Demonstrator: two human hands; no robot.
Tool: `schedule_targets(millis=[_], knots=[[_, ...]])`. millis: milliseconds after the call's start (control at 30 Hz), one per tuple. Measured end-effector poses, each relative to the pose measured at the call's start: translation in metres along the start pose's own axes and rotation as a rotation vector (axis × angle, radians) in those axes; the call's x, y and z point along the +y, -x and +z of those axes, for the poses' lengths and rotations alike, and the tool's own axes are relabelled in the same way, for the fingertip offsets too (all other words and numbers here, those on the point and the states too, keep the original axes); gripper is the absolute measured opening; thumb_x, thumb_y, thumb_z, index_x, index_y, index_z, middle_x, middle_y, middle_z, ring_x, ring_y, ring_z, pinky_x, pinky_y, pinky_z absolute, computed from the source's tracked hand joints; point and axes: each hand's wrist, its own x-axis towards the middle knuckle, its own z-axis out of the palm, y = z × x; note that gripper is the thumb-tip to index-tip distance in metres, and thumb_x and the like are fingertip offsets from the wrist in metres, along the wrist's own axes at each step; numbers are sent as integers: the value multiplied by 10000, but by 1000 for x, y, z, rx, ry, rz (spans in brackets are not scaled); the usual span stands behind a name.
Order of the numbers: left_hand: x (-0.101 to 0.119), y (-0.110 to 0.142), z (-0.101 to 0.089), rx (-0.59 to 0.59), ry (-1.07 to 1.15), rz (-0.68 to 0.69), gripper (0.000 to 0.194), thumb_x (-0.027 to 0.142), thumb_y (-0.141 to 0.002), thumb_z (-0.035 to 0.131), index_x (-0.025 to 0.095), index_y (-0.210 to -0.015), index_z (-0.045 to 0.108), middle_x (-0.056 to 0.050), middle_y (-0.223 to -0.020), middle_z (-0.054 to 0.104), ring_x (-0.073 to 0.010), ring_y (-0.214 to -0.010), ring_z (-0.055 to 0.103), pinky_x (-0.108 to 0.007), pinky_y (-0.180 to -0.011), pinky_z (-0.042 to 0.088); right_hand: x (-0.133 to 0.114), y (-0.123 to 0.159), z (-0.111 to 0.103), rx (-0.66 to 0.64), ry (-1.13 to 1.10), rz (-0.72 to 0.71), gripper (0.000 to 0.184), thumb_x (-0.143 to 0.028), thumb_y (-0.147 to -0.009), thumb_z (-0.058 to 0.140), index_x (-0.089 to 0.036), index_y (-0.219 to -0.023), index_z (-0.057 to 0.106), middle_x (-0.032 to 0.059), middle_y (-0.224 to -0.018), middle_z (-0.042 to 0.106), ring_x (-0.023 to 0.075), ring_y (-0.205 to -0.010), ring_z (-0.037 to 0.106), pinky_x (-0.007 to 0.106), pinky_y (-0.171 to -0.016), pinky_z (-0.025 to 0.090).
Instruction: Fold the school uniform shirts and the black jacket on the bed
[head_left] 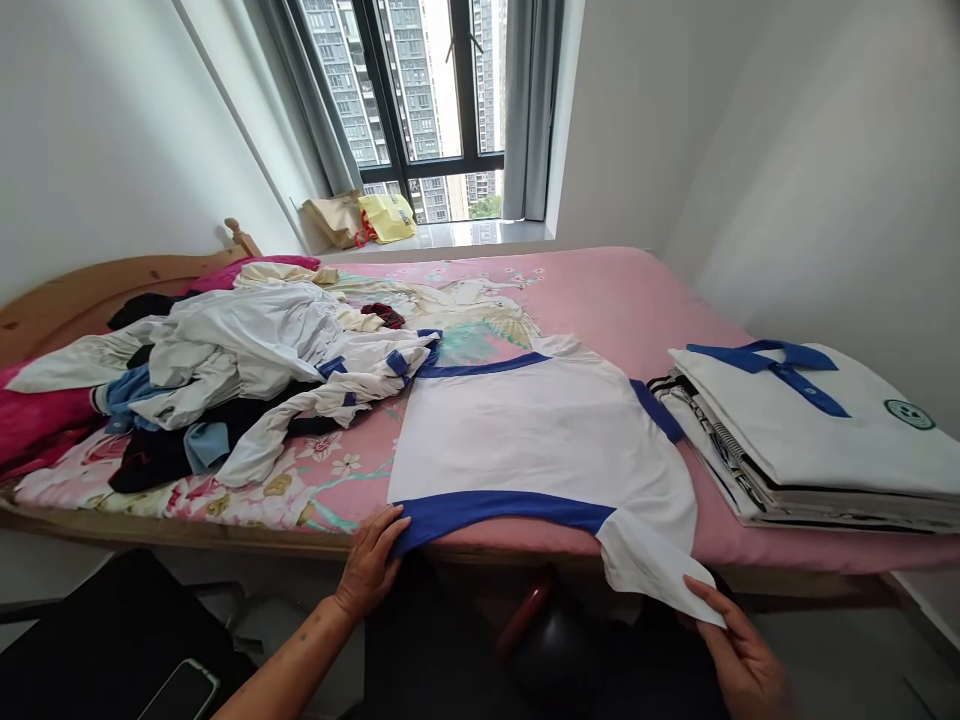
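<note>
A white shirt (517, 430) with blue side panels and a blue collar lies spread on the bed, its collar toward the right. My left hand (371, 560) grips the near bottom corner of the shirt, where the blue panel hangs at the bed's edge. With my right hand (739, 640) I pinch the end of the near white sleeve, which is drawn out past the edge. To the right sits a stack of folded clothes (817, 440), topped by a white polo shirt with a blue collar and a round green badge.
A heap of unfolded clothes (247, 340) covers the left of the pink bed (607, 290). Paper bag (334, 218) and yellow bag (388, 217) stand on the windowsill. Below left, a phone (180, 692) rests on a black chair (97, 630).
</note>
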Motion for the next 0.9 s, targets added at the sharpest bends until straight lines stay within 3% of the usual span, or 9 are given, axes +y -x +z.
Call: schedule_targets(millis=[133, 367, 467, 567, 700, 900], knots=[[-3, 0, 0, 17, -42, -1, 495, 94, -799, 481, 233, -1274, 454, -112, -1291, 481, -269, -1215, 431, -472, -1013, 343, 11, -3, -4, -72, 80, -64, 533, -398, -713, 574, -257, -1225, 543, 45, -1192, 602, 241, -1012, 609, 285, -854, 500], [-16, -4, 1, 9, -47, 22, 506, 156, -804, 506, 281, -1293, 463, -77, -1311, 482, -264, -1212, 445, -419, -1016, 353, 20, -20, -22, -169, 351, -351, 361, -331, -848, 480, -267, -1198, 542, 37, -1178, 605, 202, -1054, 592, 288, -869, 506], [-20, -7, 3, 19, -70, 30, 543, 176, -807, 503, 298, -1329, 413, -84, -1324, 468, -286, -1228, 433, -438, -1012, 346, 14, -33, -30, -159, 473, -597, 398, -237, -873, 446, -263, -1270, 466, 56, -1209, 572, 203, -1104, 557, 347, -937, 476], [-23, -10, 2, 19, -86, 71, 572, 204, -812, 500, 301, -1359, 361, -101, -1335, 451, -307, -1226, 431, -460, -1004, 343, 3, -49, -37, -44, 606, -778, 470, -179, -863, 453, -250, -1324, 400, 88, -1279, 497, 241, -1209, 461, 449, -1016, 400], [-25, -14, -2, 27, -127, 105, 582, 221, -809, 480, 308, -1368, 343, -104, -1331, 452, -315, -1200, 453, -460, -989, 351, -12, -72, -44, 5, 767, -911, 566, -132, -844, 467, -245, -1377, 312, 110, -1367, 397, 280, -1311, 318, 521, -1055, 325], [-26, -20, -5, 18, -154, 141, 646, 238, -796, 488, 308, -1402, 276, -125, -1319, 452, -332, -1182, 458, -470, -969, 358, -18, -100, -46, -99, 897, -1028, 636, -148, -816, 488, -201, -1408, 263, 132, -1422, 331, 309, -1346, 237, 570, -1067, 256]])
